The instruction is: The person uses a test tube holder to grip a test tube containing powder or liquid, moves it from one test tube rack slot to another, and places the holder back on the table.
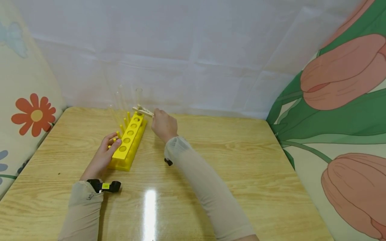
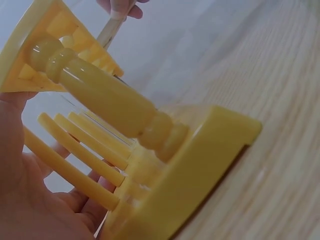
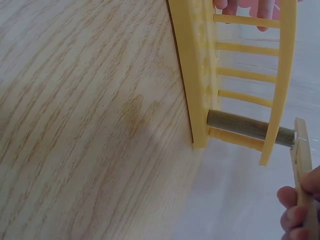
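Note:
A yellow test tube rack stands on the left half of the table, with a row of round holes and upright pegs. My left hand holds its near end, thumb on the top plate and fingers around the peg side. My right hand grips a wooden test tube clamp at the rack's far end. The clamp's jaws are around the upper part of a test tube, which stands in the farthest hole with grey-brown contents. Its clear glass top rises above the clamp.
Several clear, empty-looking glass tubes lean up from the pegs on the rack's left side. A white cloth hangs behind the wooden table. Flower-patterned panels flank the table on the left and right.

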A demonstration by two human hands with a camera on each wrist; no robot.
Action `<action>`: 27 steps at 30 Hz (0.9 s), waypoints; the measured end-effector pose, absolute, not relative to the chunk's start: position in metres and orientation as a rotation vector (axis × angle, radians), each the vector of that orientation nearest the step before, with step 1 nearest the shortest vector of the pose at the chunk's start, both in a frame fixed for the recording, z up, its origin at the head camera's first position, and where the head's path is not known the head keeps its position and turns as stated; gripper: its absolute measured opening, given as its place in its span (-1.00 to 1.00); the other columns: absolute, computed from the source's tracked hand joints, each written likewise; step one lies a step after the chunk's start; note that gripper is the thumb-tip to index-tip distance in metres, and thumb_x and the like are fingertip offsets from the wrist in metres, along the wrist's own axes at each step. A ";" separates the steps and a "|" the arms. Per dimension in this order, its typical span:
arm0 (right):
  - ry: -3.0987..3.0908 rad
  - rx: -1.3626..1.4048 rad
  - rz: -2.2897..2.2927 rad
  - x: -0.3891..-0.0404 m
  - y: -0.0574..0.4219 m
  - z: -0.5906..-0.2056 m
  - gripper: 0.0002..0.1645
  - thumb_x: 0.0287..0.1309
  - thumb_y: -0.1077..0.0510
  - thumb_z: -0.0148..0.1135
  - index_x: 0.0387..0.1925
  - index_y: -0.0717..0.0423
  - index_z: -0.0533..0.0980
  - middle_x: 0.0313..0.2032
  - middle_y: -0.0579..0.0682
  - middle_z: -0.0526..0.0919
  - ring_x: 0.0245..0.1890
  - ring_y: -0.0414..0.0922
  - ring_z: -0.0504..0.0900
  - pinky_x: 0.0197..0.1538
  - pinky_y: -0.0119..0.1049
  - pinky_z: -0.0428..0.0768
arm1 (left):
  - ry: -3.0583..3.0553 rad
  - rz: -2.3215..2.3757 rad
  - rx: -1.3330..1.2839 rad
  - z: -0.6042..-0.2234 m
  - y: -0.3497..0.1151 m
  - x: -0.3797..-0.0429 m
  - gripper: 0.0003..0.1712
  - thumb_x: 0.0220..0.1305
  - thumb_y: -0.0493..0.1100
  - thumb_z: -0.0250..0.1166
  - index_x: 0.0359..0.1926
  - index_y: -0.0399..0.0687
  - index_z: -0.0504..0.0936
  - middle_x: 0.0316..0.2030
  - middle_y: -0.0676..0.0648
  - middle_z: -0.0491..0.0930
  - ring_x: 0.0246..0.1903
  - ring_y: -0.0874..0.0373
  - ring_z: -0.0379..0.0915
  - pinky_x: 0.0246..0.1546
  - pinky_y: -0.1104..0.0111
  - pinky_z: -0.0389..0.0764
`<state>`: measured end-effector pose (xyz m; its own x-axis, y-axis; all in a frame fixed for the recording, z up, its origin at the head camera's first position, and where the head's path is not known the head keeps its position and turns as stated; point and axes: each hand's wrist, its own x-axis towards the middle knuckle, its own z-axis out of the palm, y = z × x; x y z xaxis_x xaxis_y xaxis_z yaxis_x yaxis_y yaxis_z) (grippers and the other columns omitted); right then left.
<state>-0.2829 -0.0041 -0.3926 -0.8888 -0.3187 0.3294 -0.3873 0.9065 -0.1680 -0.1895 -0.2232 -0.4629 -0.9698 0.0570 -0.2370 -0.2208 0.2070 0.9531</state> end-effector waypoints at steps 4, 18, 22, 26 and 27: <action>-2.788 0.513 0.327 -0.283 -0.004 -0.393 -0.79 0.51 0.06 0.06 -0.16 0.02 0.59 -0.46 -0.14 0.60 -0.69 -0.26 0.43 -0.63 -0.43 0.39 | 2.263 1.841 -0.136 -0.464 -0.224 -0.189 -0.05 0.51 0.37 -0.12 0.63 0.06 -0.28 0.50 -0.45 -0.23 0.38 -0.36 -0.06 0.33 -0.21 0.12; -2.794 0.496 0.371 -0.282 -0.001 -0.394 -0.81 0.50 0.06 0.09 -0.16 0.02 0.59 -0.41 -0.13 0.65 -0.66 -0.25 0.47 -0.60 -0.41 0.42 | 2.302 1.811 -0.111 -0.460 -0.220 -0.188 -0.08 0.52 0.40 -0.53 0.63 -0.07 -0.32 0.56 -0.40 -0.18 0.51 -0.34 -0.29 0.43 -0.24 -0.19; -2.800 0.499 0.397 -0.282 0.000 -0.394 -0.80 0.51 0.05 0.09 -0.13 0.01 0.60 -0.40 -0.14 0.64 -0.65 -0.26 0.46 -0.60 -0.41 0.41 | 2.311 1.807 -0.115 -0.463 -0.220 -0.188 -0.14 0.57 0.33 -0.52 0.62 -0.08 -0.31 0.55 -0.41 -0.16 0.51 -0.37 -0.27 0.42 -0.26 -0.18; -2.787 0.518 0.422 -0.282 0.000 -0.387 -0.80 0.52 0.04 0.08 -0.12 0.01 0.59 -0.40 -0.15 0.62 -0.64 -0.26 0.45 -0.59 -0.43 0.39 | 2.326 1.834 -0.124 -0.461 -0.220 -0.189 -0.21 0.61 0.23 -0.49 0.61 -0.14 -0.27 0.53 -0.45 -0.11 0.50 -0.38 -0.22 0.41 -0.25 -0.14; -2.786 0.521 0.422 -0.282 0.000 -0.385 -0.80 0.52 0.04 0.07 -0.12 0.01 0.59 -0.41 -0.16 0.62 -0.64 -0.26 0.45 -0.59 -0.43 0.39 | 2.323 1.845 -0.126 -0.461 -0.221 -0.190 -0.21 0.62 0.22 -0.49 0.61 -0.15 -0.27 0.53 -0.46 -0.10 0.50 -0.37 -0.22 0.42 -0.24 -0.13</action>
<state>-0.2821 0.0001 -0.3849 -0.8972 -0.3066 0.3178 -0.3869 0.8927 -0.2311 -0.1896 -0.2205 -0.4611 -0.9816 0.0409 -0.1863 -0.1722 0.2297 0.9579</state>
